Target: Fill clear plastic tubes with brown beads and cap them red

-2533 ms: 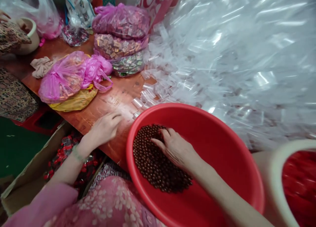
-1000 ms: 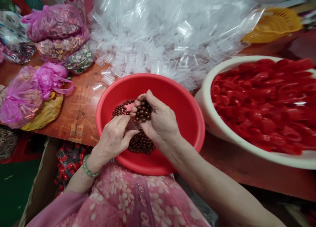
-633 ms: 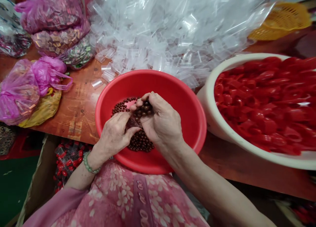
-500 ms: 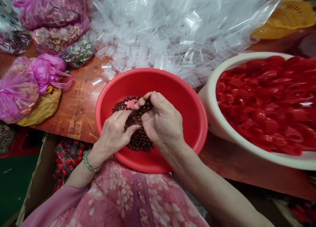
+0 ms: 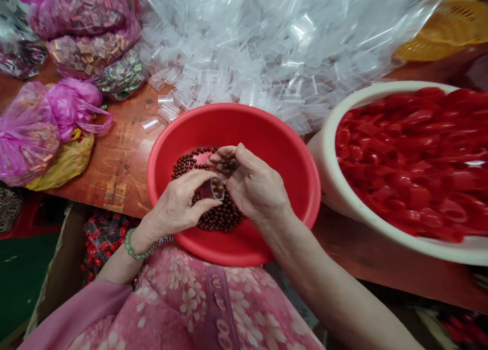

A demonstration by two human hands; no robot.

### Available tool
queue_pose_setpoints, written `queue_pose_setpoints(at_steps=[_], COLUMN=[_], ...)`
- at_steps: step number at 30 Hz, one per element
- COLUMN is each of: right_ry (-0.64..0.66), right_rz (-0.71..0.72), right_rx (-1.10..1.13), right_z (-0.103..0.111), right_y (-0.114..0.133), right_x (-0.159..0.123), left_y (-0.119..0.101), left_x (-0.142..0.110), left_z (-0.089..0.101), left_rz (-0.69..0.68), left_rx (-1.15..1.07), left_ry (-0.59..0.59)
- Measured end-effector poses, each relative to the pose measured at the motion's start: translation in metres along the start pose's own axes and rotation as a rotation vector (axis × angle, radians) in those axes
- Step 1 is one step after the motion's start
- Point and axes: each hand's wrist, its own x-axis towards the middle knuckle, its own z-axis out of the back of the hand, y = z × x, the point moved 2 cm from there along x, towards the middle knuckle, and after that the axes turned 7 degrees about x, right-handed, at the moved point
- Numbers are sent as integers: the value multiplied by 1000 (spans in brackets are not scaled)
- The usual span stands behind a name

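Our left hand [image 5: 173, 203] and right hand [image 5: 259, 185] nearly meet, fingers curled, forearms slanting in from the near side.

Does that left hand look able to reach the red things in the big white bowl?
Probably not easily. The left hand is holding a small clear cup over the brown beads, and the red basin and the right arm lie between it and the white basin.

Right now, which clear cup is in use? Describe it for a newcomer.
Start at the red basin on the table. Inside, above the brown beads, the left hand pinches a small clear plastic cup; unlike the loose ones heaped beyond the basin, it holds beads.
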Motion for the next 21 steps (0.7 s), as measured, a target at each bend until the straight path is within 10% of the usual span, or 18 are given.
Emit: queue_pose_setpoints(at_steps=[13,21], right_ry=[188,230], right_rz=[62,182], right_rx=[-882,-921], right_z=[50,32], right_y=[25,49], right_x=[11,-4], left_y=[2,8], left_x=[6,11], left_z=[12,5], left_rz=[-43,125], left_rx=[19,-132], left_ry=[13,-6])
